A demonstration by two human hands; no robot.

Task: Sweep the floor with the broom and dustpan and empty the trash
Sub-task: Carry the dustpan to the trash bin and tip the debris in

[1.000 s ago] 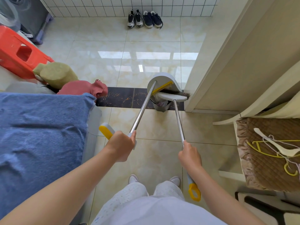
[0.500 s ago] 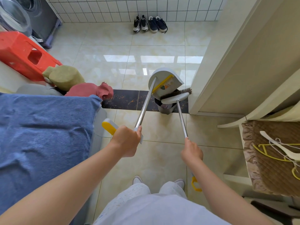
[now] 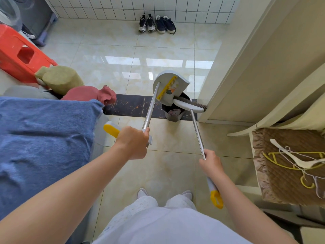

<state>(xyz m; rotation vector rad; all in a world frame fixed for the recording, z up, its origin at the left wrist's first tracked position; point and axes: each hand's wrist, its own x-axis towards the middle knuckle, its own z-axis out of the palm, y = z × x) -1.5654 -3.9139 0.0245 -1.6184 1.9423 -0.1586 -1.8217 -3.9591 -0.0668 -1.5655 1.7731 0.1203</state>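
Note:
My left hand point(image 3: 132, 142) grips the metal pole of a grey dustpan point(image 3: 169, 85) just below its yellow-tipped handle. The pan is raised and tilted over a small grey trash bin point(image 3: 173, 114) with a dark liner; a yellow comb strip and a few scraps show inside the pan. My right hand point(image 3: 211, 162) holds the pole of the broom point(image 3: 190, 105). The broom's white head with dark bristles lies across the bin's rim, touching the pan's lower edge. The broom's yellow end sticks out behind my wrist.
The bin stands on a dark threshold strip beside a cream door frame point(image 3: 221, 71). A blue towel point(image 3: 44, 141) covers furniture on the left, with an orange stool point(image 3: 19, 53) and cushions behind. Two pairs of shoes point(image 3: 156, 23) sit by the tiled wall. A chair with hangers point(image 3: 290, 162) is right.
The dustpan has tipped further up over the bin, and the broom head has shifted right along the rim toward the door frame. Both hands keep their grips.

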